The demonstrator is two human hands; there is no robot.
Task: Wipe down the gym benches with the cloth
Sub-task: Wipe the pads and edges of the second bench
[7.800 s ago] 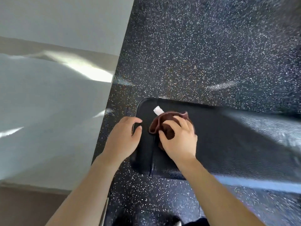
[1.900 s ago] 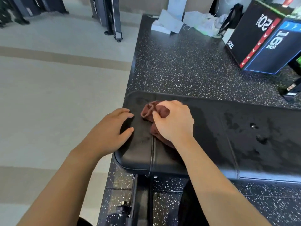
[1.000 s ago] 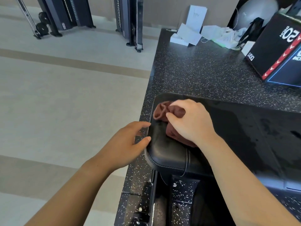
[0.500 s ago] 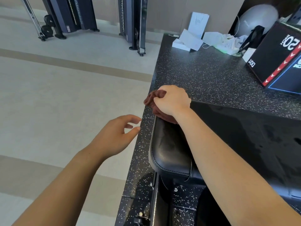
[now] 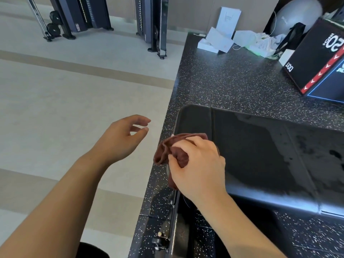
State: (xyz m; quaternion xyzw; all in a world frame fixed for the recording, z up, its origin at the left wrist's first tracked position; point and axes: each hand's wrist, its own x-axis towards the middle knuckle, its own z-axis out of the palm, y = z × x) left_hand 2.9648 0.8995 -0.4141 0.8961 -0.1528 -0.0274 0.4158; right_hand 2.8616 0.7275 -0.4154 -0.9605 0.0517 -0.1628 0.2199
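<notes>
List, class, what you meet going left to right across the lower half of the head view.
Bare open left hand → crumpled maroon cloth → right hand gripping it → glossy black padded bench.

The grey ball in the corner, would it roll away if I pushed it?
Probably. The grey ball looks round and smooth, so a push would likely start it rolling. It seems an air-filled exercise ball, so probably light for its size. It is tucked behind the black box, which might stop it quickly.
</notes>
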